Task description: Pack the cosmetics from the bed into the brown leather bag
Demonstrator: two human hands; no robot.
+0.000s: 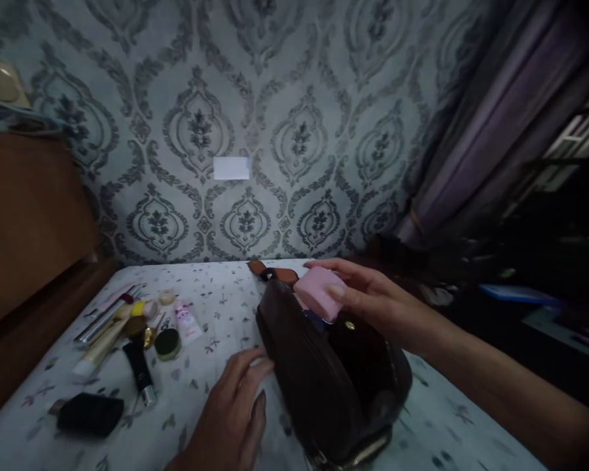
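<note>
1. In the head view, holding a pink block (317,292) in the right hand (379,299), with fingers closed around its sides, above the far part of the opening of the dark bag (302,366).
2. Having the left hand (235,399) beside the bag's left wall, with fingers bent and slightly parted; cannot tell whether pressing against it.
3. Just past the bag's far end, on floral cloth (240,307), a brown strap (282,275).
4. Left of the bag, a black bottle (91,415), a black tube (138,369), a dark-lidded jar (167,343) and a pink-and-white tube (188,320).
5. Well behind the bag, patterned wallpaper (299,134); farther right, a purple curtain (491,124).
</note>
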